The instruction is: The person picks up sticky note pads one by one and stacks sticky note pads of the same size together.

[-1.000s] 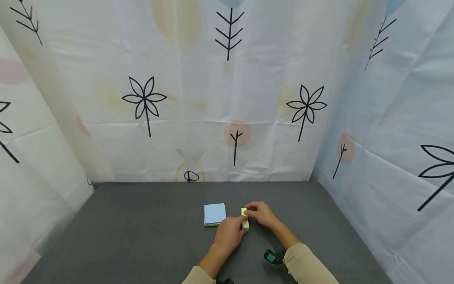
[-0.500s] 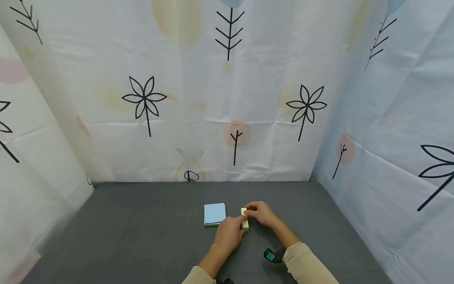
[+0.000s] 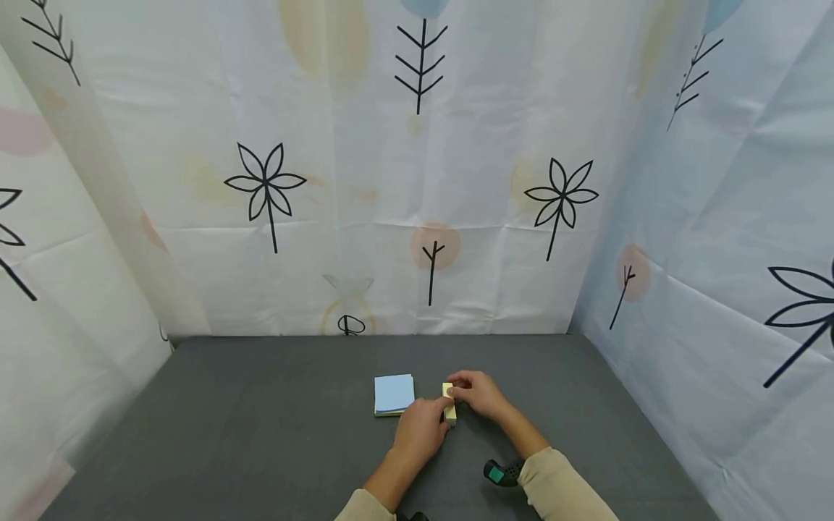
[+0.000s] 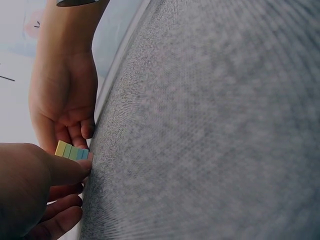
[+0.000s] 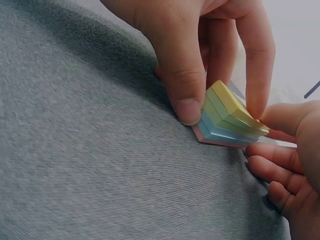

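A narrow block of sticky notes [image 3: 450, 414], layered yellow, green, blue and pink, stands on the grey table [image 3: 260, 427]. My right hand [image 3: 480, 393] pinches it; in the right wrist view the thumb [image 5: 185, 95] is against its side and a finger reaches the yellow top. From the other side my left hand [image 3: 418, 433] holds the same block [image 5: 227, 117], a fingertip at its top edge. The left wrist view shows the left thumb [image 4: 70, 170] across the block's end, hiding part of it. A square pad of sticky notes [image 3: 394, 393], blue on top, lies left of the block.
A black device with a green patch [image 3: 498, 474] sits at the right wrist. Part of another dark device [image 3: 417, 516] shows by the left sleeve. White patterned cloth [image 3: 365, 181] hangs behind the table and along both sides.
Both hands keep the same hold on the block, with no clear movement. The head view has shifted very slightly.
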Action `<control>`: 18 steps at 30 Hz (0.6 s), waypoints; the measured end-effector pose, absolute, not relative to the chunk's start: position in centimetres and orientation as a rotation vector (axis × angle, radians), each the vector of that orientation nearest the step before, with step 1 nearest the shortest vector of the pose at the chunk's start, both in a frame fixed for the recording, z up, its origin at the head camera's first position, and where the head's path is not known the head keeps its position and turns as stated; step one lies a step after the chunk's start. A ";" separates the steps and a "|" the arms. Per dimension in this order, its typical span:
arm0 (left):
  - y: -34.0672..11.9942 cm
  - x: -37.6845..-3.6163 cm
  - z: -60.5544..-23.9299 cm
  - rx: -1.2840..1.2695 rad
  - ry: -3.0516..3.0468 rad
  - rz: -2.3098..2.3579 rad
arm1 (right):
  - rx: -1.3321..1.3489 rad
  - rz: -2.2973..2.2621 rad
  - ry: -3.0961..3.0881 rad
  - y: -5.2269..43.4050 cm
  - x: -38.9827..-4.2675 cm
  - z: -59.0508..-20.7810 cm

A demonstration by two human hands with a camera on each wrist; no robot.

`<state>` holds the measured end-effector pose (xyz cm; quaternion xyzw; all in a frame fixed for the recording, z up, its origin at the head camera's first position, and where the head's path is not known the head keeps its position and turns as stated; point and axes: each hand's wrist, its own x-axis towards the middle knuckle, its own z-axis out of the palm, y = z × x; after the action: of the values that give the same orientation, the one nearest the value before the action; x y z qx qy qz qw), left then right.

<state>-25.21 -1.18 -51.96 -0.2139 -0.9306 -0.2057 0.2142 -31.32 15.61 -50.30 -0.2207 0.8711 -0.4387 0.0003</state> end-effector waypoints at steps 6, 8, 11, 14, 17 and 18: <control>-1.1 -25.4 -52.2 -0.594 -2.585 -0.562 | -0.705 -1.441 2.775 15.8 -30.8 -50.9; -1.0 -25.4 -52.2 -0.593 -2.590 -0.562 | -0.714 -1.481 2.771 15.9 -30.5 -51.1; -1.0 -25.4 -52.2 -0.586 -2.600 -0.564 | -0.728 -1.551 2.728 16.1 -30.2 -51.4; -1.0 -25.3 -52.1 -0.576 -2.612 -0.565 | -0.746 -1.583 2.705 16.2 -30.0 -51.6; -1.1 -25.2 -52.0 -0.573 -2.623 -0.568 | -0.766 -1.602 2.710 16.1 -29.9 -51.6; -1.1 -25.2 -52.0 -0.575 -2.623 -0.569 | -0.771 -1.604 2.716 16.0 -29.9 -51.7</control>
<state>-25.22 -1.07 -51.99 -0.2054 -0.9369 -0.2031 0.1971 -29.91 16.03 -51.67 -0.2371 0.8352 -0.4933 -0.0529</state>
